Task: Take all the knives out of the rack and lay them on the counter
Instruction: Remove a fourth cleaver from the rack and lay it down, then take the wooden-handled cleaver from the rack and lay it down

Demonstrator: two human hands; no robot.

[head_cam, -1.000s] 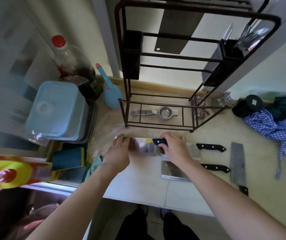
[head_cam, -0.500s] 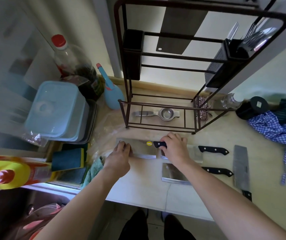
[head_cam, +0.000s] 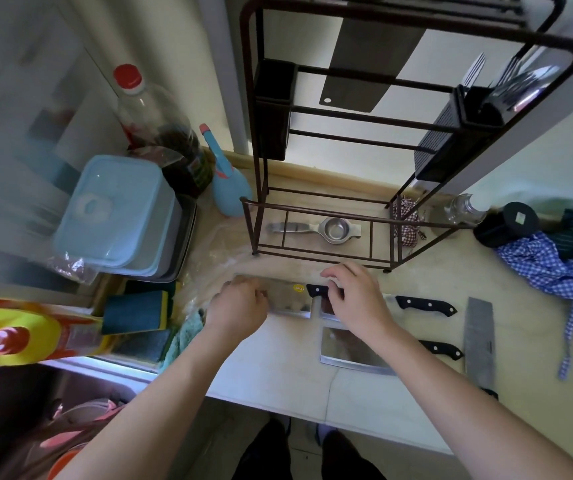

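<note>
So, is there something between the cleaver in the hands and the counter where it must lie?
Partly. The cleaver lies low over the counter, but its handle end under the right hand overlaps the blade of another knife already there. The left hand end looks unobstructed.

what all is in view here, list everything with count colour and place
cleavers: four, steel blades with black handles, flat on the counter in front of the rack
rack: one, dark brown metal, on the counter at the back
strainer: one, steel, on the counter inside the rack base
cutlery holder: one, black, right side of the rack, forks inside
bottle: one, red cap, dark liquid, back left
lidded box: one, light blue, left
sponge: one, teal and yellow, left by the sink
checked cloth: one, blue and white, right
left hand: on a cleaver blade
right hand: over that cleaver's handle
</note>
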